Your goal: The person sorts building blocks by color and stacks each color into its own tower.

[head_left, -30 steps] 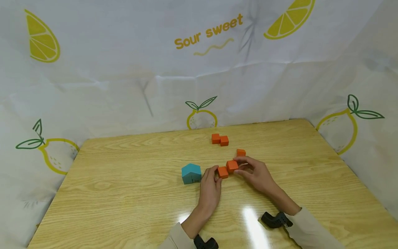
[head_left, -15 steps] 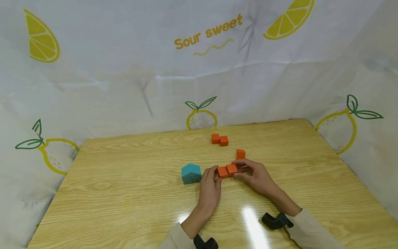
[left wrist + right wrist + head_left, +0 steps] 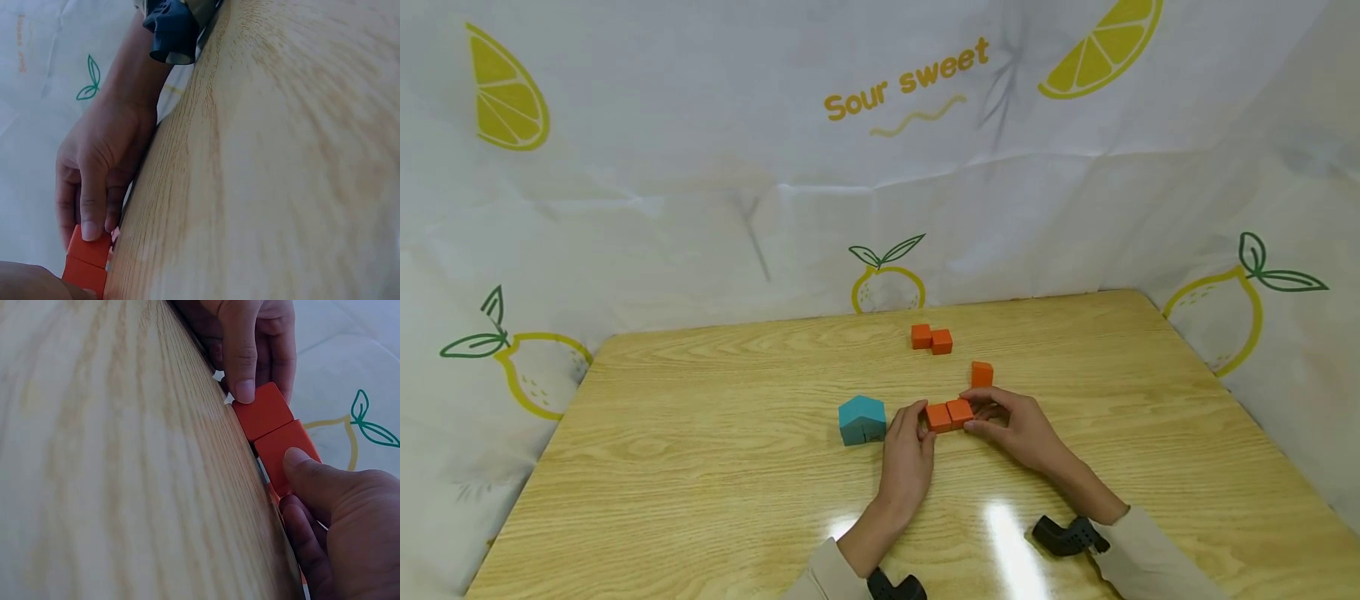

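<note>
Two orange cubes sit side by side on the wooden table, their neighbouring faces touching. My left hand (image 3: 908, 454) holds the left cube (image 3: 937, 418) between thumb and fingers. The right cube (image 3: 959, 413) is pinched by my right hand (image 3: 1018, 425), its thumb on the near face. In the right wrist view, a thin seam divides the right hand's cube (image 3: 278, 456) from the left hand's cube (image 3: 262, 412). Just left of my left hand stands a turquoise block shape (image 3: 862, 420) with a peaked outline. Another orange block (image 3: 982, 374) lies behind my right fingers, partly covered.
Farther back on the table (image 3: 700, 500) are two more orange cubes, a left one (image 3: 921, 337) and a right one (image 3: 942, 342), corner to corner. A white lemon-print cloth (image 3: 715, 225) borders the back and sides. Black devices, such as the right one (image 3: 1067, 535), sit at both wrists.
My right hand has lowered its cube toward me and set it flush beside the left hand's cube. My left hand has stayed in place. Other blocks have not moved.
</note>
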The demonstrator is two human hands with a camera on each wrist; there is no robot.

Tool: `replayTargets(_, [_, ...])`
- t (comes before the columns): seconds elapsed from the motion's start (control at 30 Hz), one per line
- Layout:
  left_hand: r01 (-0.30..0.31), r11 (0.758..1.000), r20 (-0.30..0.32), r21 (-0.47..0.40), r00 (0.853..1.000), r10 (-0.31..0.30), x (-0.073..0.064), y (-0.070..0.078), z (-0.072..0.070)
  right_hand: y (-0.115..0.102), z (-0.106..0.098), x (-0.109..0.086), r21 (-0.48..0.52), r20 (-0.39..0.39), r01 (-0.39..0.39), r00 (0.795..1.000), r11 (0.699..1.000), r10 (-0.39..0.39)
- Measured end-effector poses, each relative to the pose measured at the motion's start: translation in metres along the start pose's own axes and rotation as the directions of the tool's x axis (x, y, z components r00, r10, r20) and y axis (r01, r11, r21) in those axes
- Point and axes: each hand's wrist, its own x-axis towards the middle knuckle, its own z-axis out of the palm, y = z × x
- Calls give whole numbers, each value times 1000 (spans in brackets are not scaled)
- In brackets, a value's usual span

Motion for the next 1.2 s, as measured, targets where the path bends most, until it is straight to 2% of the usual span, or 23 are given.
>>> replayTargets(0.23, [3, 1000, -2, -6, 1000, -3, 0, -1, 0, 30, 5, 0, -17, -9, -10, 1000, 1000, 10])
replayTargets(0.37, [4, 1000, -4, -5, 1000, -4, 0, 0, 0, 38, 5, 0, -6, -8, -4, 1000, 1000, 4])
replayTargets(0.6, [4, 1000, -7, -4, 1000, -4, 1, 0, 0, 37, 4, 0, 3, 0, 12, 1000, 1000, -12])
replayTargets(1.03, [19, 1000, 5, -16, 1000, -19, 0, 1, -1, 38, 5, 0, -4, 7, -5, 1000, 1000, 5])
replayTargets(1.2, [33, 999, 4, -11, 999, -33, 0, 2, -1, 24, 5, 0, 2, 1, 21, 1000, 1000, -21])
